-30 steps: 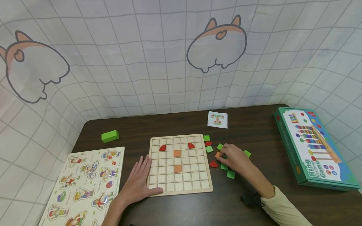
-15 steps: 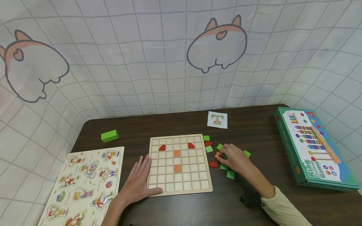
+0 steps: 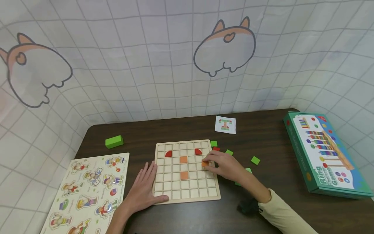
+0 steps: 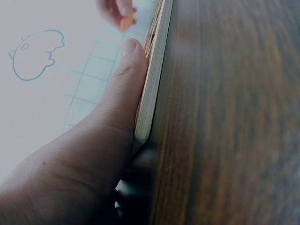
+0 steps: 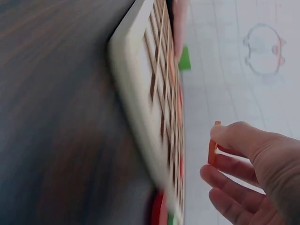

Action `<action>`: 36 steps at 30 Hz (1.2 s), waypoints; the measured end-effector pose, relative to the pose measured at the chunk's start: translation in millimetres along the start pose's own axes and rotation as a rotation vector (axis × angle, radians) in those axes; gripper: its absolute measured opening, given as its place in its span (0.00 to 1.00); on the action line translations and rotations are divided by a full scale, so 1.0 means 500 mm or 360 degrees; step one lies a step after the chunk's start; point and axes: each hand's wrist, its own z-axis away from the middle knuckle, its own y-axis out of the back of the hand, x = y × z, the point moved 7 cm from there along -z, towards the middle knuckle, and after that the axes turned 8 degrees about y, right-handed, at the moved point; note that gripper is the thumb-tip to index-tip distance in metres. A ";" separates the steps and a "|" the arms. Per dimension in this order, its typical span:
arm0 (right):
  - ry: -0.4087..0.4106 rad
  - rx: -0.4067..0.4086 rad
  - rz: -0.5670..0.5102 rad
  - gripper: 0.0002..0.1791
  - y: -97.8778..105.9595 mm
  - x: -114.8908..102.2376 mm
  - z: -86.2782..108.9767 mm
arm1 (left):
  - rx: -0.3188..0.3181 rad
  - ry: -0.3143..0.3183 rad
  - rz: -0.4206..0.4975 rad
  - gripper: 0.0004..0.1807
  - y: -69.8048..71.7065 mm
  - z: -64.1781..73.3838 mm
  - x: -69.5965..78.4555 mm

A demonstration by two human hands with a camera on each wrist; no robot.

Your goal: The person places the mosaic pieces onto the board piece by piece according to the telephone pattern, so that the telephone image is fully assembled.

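Observation:
A wooden grid board [image 3: 193, 193] lies on the dark table, with two red quarter-circle tiles and two orange square tiles [image 3: 184, 175] in its cells. At its left edge rests my left hand [image 3: 142, 188], fingers straight and thumb over the front rim. Above the board's right side, my right hand [image 3: 227, 166] pinches another orange square tile [image 5: 213, 147] between thumb and fingers, lifted clear of the grid in the right wrist view. Green square tiles [image 3: 255, 160] and a red piece [image 3: 216, 149] lie right of the board, some hidden beneath my right hand and forearm.
A card with a coloured tile pattern [image 3: 225, 124] lies behind the board. To the left are a picture puzzle board [image 3: 96, 191] and a green block [image 3: 114, 141]. A ring game box [image 3: 327, 152] sits at the far right. A patterned curtain hangs behind the table.
My right hand has picked the orange tile from the loose pieces and moved left with it, over the board's right side. My left hand stays at the board's left edge.

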 end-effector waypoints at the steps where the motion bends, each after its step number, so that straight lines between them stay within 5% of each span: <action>1: 0.0034 -0.0006 -0.0009 0.12 -0.005 -0.011 -0.012 | -0.0004 0.0001 0.0001 0.69 0.000 0.000 0.000; 11: 0.0240 -0.0071 0.0089 0.09 -0.058 -0.072 -0.092 | -0.0013 0.0005 0.0004 0.68 -0.001 0.001 0.003; 36: 0.0254 -0.0181 0.0185 0.09 -0.095 -0.083 -0.113 | 0.0003 0.0000 0.0000 0.69 0.001 0.003 0.000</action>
